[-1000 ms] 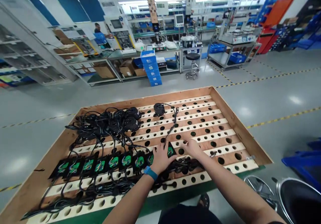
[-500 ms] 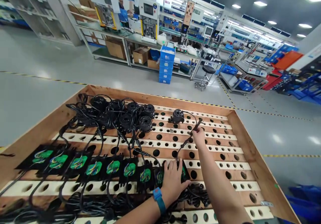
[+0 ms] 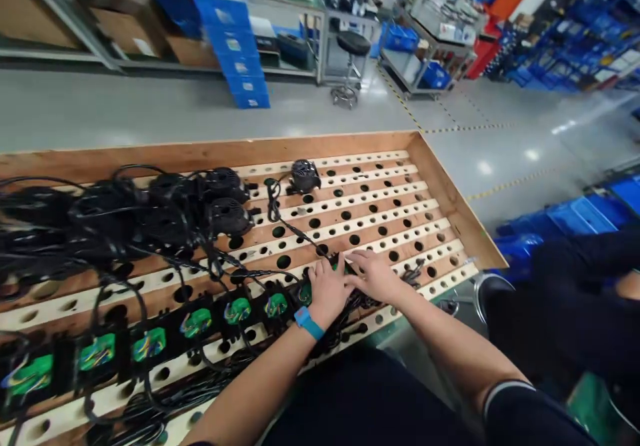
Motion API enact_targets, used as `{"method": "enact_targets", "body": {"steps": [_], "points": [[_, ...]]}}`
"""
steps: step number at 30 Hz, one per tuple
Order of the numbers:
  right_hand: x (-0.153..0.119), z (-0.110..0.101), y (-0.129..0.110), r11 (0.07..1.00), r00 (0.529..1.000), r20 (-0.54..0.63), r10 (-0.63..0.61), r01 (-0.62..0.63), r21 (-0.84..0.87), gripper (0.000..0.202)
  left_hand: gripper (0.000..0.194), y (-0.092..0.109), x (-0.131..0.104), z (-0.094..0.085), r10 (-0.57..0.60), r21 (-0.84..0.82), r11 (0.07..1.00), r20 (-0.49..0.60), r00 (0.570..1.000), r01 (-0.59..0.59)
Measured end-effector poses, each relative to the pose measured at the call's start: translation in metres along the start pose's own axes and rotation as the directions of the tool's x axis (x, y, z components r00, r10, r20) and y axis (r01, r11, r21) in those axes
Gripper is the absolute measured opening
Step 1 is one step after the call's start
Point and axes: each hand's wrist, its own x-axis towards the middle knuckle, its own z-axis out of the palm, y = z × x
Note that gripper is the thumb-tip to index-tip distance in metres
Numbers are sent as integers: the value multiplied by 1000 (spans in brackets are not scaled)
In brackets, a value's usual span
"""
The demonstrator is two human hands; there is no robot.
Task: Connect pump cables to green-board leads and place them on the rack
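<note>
My left hand (image 3: 329, 291), with a blue band at its wrist, lies with fingers stretched over the black housings at the right end of a row. Beside it, my right hand (image 3: 374, 276) has its fingers extended, and its thumb side meets the left hand. Between the fingertips shows part of a green circuit board (image 3: 341, 267) in a black housing mostly covered by the hands. From there a black cable (image 3: 299, 233) runs up to a round black fan-like unit (image 3: 305, 176). Several similar housings with green boards (image 3: 237, 310) and coloured wires continue leftward.
A wooden tray (image 3: 280, 145) with perforated slats holds everything. Round black units (image 3: 227, 216) with tangled cables are heaped at left; cable bundles (image 3: 175, 399) lie along the near side. Blue crates (image 3: 235, 46) and a stool (image 3: 353, 45) stand beyond. A dark-clothed person (image 3: 545, 299) is at right.
My right hand has let go of the cable and come down beside my left hand. The cable now lies looped near the round unit. The view has tilted down and turned right.
</note>
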Motion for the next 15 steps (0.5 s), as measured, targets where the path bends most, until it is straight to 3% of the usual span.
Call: {"method": "enact_targets", "body": {"steps": [3,5,9,15], "points": [[-85,1,39,963,967,145,209,-178,-203,98,80,-5,1,-10,56,117,991,40,998,-60],[-110,9,55,929,951,172,259,-196,-312,89,83,-12,-1,-14,109,146,982,81,991,-120],[-101,9,58,922,963,190,191,-110,-372,41,69,-21,-6,-19,169,151,969,172,970,-196],[-84,-13,32,896,964,253,83,38,-443,21,66,-12,-17,-15,115,194,970,168,979,-147]]}}
